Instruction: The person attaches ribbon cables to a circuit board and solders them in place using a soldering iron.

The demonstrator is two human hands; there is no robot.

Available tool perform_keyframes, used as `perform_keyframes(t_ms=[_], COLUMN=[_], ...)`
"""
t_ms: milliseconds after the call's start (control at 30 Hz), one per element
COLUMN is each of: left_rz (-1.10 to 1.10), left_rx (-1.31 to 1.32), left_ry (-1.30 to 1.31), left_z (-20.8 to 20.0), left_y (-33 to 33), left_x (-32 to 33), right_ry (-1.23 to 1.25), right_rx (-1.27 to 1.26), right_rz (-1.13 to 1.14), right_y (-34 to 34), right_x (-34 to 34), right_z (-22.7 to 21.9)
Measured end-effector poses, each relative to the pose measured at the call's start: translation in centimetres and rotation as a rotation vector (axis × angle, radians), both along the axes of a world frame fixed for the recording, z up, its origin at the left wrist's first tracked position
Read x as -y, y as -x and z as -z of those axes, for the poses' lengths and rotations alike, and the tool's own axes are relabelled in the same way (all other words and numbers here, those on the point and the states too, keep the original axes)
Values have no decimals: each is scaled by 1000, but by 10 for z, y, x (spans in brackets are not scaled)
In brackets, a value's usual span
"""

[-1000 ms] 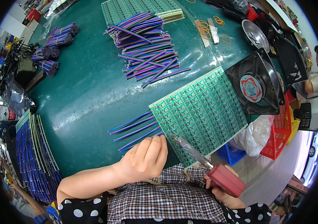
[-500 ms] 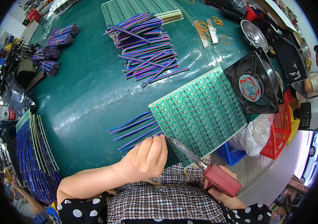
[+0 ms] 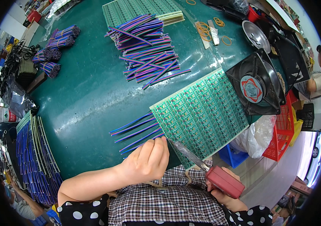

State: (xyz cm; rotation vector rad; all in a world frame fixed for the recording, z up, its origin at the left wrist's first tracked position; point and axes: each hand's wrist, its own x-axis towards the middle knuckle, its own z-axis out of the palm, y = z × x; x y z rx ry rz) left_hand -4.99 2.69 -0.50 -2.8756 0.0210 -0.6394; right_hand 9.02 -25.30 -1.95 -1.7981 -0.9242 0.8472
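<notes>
A green circuit board panel [image 3: 202, 113] lies tilted at the table's near right, with rows of small parts. Several flat multicoloured wires [image 3: 136, 130] stick out from its left edge. At that edge's lower end, my left hand [image 3: 149, 158] is closed in a pinch on a wire, most of which the hand hides. My right hand [image 3: 224, 188] grips the red body of a soldering iron [image 3: 222, 180], mostly behind it. Its metal shaft points up and left, the tip near the panel's lower left edge, a little apart from my left fingertips.
A pile of cut wires [image 3: 149, 49] lies beyond, before stacked green panels [image 3: 130, 11]. A black fan [image 3: 254, 83] stands at the panel's right. Bundled wires [image 3: 57, 41] sit far left; wired panels [image 3: 38, 162] hang near left. Rubber bands [image 3: 204, 30] lie far right.
The soldering iron has shifted very slightly to the right, its tip a little farther from my left fingers. My left hand and the panel stay practically where they were.
</notes>
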Motion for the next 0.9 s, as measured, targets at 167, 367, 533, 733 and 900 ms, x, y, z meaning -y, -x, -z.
perform_keyframes(t_ms=[167, 367, 533, 733, 900], left_rz=[1, -8, -11, 6, -85], left_rx=[5, -59, -52, -93, -224], left_ry=[-17, 20, -8, -59, 40], left_z=[-3, -7, -4, -13, -40], left_y=[0, 0, 1, -2, -13], left_x=[-3, 3, 3, 3, 10], right_ry=[-72, -166, -216, -179, -263], right_rx=[-98, -456, -537, -470, -418], right_rz=[98, 265, 334, 241, 292], right_y=[3, 5, 7, 0, -2], right_x=[4, 3, -3, 9, 13], right_z=[-2, -4, -2, 6, 10])
